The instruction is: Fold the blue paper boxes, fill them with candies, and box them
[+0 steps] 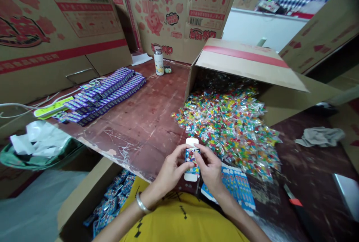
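Between my two hands is a small blue printed box (pixel 192 159) with white end flaps sticking out at its top and bottom. My left hand (pixel 174 167) grips its left side, thumb on the front. My right hand (pixel 209 167) holds its right side, thumb also on the printed face. Flat blue boxes (pixel 238 186) lie in an overlapping row on the table, partly under my right forearm. Just beyond my right hand spreads a large heap of clear packets of colourful candy (pixel 227 122), spilling from a tipped cardboard carton (pixel 244 57).
Purple boxes (pixel 112 92) stand in rows at the left, beside a yellow-green power strip (pixel 53 109). A bottle (pixel 158 62) and small cup (pixel 167 69) are farther back. An open carton (pixel 81 193) of blue packs sits below the table edge. A red-and-black knife (pixel 295 201) and grey cloth (pixel 319 136) lie right.
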`<act>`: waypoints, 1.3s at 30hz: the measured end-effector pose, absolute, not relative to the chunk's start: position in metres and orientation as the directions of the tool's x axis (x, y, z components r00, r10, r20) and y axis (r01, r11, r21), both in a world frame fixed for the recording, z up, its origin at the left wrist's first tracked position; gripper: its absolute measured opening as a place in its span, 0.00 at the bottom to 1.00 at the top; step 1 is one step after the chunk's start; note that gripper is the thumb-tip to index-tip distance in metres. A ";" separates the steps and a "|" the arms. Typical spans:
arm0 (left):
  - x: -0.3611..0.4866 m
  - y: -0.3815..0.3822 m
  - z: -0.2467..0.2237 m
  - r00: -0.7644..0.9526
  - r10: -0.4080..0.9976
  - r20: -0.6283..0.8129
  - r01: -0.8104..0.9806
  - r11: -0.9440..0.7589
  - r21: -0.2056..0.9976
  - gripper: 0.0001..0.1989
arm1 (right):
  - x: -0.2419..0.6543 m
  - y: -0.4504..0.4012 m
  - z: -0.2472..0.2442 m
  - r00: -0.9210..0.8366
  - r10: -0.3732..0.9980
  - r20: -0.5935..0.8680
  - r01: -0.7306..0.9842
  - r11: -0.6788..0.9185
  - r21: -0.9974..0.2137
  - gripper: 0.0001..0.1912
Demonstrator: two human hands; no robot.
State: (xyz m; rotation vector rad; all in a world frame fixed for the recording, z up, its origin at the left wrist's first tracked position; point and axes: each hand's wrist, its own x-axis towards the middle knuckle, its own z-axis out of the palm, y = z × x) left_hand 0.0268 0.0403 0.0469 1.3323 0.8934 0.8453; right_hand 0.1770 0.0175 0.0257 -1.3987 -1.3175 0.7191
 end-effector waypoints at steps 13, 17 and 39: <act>0.028 0.044 0.042 0.377 0.923 -0.083 -0.189 0.164 0.968 0.19 | 0.173 0.027 0.030 0.232 0.952 0.201 0.129 0.175 -0.976 0.09; 0.026 0.043 0.037 0.395 0.904 -0.161 -0.212 0.261 0.942 0.23 | 0.177 0.032 0.035 0.136 0.972 0.193 0.122 0.177 -0.977 0.05; 0.020 0.036 0.032 0.410 0.899 -0.157 -0.025 0.183 0.983 0.24 | 0.190 0.030 0.039 0.015 0.978 0.206 0.268 0.194 -0.944 0.11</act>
